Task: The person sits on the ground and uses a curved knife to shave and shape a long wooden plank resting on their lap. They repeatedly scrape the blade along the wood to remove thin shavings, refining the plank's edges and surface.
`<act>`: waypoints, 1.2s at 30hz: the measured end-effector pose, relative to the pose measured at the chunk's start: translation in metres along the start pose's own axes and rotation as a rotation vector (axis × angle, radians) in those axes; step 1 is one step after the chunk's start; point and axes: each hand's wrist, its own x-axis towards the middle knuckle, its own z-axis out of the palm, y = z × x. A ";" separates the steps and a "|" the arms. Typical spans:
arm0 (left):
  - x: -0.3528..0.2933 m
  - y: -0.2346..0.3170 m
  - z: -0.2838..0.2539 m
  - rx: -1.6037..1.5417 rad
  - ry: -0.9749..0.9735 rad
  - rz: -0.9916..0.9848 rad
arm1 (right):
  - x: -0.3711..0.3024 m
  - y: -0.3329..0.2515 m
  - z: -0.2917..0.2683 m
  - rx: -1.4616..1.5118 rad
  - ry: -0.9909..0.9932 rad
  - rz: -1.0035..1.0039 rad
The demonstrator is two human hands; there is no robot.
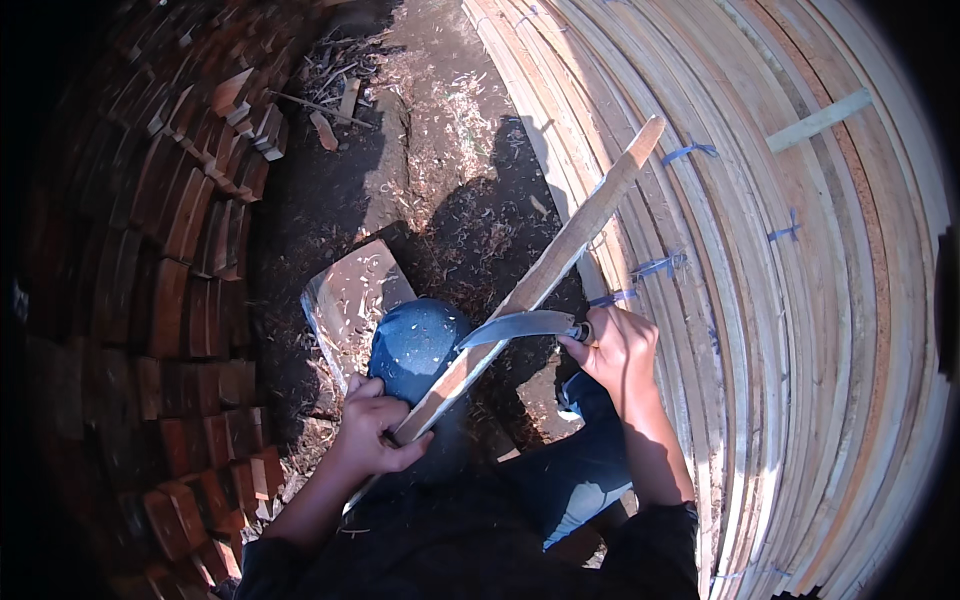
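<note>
A long, narrow wooden strip (552, 266) slants from my lap up toward the stacked boards on the right. My left hand (376, 425) is closed round its lower end, close to my knee. In my right hand (616, 348) is the handle of a sickle (518, 327) with a curved metal blade. The blade lies across the strip at about its middle, its tip pointing left over my knee. My fingers hide most of the handle. Beneath the strip, my bent knee (418, 340) in blue trousers has small shavings on it.
Long pale boards (800, 300), bundled with blue ties (660, 265), are stacked along the right. Reddish-brown wood pieces (190, 340) are piled high on the left. A flat wooden block (352, 300) lies by my knee. Curled shavings (465, 125) litter the dark ground.
</note>
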 end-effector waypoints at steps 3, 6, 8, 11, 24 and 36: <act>0.000 -0.003 0.004 0.062 -0.013 0.008 | 0.020 0.030 -0.010 -0.060 0.095 0.263; 0.001 -0.001 0.001 -0.001 -0.012 -0.008 | 0.011 0.007 0.002 0.037 0.088 0.340; 0.001 -0.001 0.002 -0.005 0.017 0.002 | 0.000 -0.004 -0.002 -0.005 -0.026 0.104; 0.000 -0.003 0.003 0.038 0.003 -0.003 | -0.001 0.009 0.001 -0.037 0.043 0.105; 0.001 -0.001 0.005 0.035 -0.003 0.008 | -0.024 -0.023 0.003 0.281 -0.163 0.218; 0.001 -0.005 0.007 0.013 0.014 0.012 | -0.086 -0.089 0.044 0.889 -0.059 0.676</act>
